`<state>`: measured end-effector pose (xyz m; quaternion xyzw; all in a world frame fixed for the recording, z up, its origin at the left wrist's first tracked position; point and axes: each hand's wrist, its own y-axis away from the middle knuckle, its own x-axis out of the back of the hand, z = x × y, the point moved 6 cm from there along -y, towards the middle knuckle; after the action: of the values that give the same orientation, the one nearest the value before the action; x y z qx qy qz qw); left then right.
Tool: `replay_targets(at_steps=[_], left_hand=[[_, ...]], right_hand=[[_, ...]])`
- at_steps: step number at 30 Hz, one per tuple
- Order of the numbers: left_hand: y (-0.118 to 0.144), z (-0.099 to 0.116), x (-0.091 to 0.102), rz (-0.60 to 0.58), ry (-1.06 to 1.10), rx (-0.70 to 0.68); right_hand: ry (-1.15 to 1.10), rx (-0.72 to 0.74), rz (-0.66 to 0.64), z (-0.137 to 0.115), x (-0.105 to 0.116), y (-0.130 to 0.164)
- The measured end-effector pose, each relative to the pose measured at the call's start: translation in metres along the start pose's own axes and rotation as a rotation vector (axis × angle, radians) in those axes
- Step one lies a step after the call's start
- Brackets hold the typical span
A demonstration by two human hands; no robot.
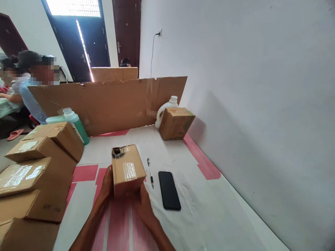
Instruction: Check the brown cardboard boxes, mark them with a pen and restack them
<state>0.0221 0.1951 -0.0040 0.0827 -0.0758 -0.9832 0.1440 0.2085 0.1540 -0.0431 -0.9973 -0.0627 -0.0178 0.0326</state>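
A small taped cardboard box (127, 167) stands on the white and pink table cover (209, 209), in the middle in front of me. My left hand (106, 184) presses against its left side. My right hand (142, 202) grips its near right corner. Clear tape runs across the top of the box, and its far end looks torn or dark. A pen (150, 172) lies just right of the box, and a black phone (169, 190) lies face down beside the pen.
Several cardboard boxes (39, 167) are stacked at the left. A green bottle (74, 122) stands behind them. A cardboard sheet (110, 103) stands as a wall at the back. A white jug (166, 109) and another box (176, 122) sit by the grey wall. People sit at the far left.
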Motion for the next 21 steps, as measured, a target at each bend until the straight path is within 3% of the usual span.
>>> replay_targets(at_steps=[3,5,8,11,14,18,21], left_hand=[[0.038,-0.010,0.036,0.053,-0.237,-0.063],[0.068,-0.016,0.061,0.059,-0.399,-0.031],[0.117,-0.017,0.081,0.094,-0.424,0.012],[0.154,-0.002,0.074,0.156,-0.338,-0.088],[0.169,0.018,0.063,0.207,-0.379,-0.206],[0.166,0.046,0.055,0.252,-0.438,-0.361],[0.153,0.056,0.043,0.212,-0.453,-0.449]], right_hand=[[-0.146,-0.116,0.020,0.012,-0.005,0.035],[-0.201,-0.164,-0.016,0.009,0.002,0.055],[-0.219,-0.216,0.050,-0.006,0.020,0.068],[-0.214,-0.301,0.154,-0.014,0.028,0.067],[-0.260,-0.285,0.093,-0.019,0.025,0.063],[-0.297,-0.172,-0.115,-0.036,0.026,0.058],[-0.069,-0.087,-0.142,-0.052,0.035,0.045]])
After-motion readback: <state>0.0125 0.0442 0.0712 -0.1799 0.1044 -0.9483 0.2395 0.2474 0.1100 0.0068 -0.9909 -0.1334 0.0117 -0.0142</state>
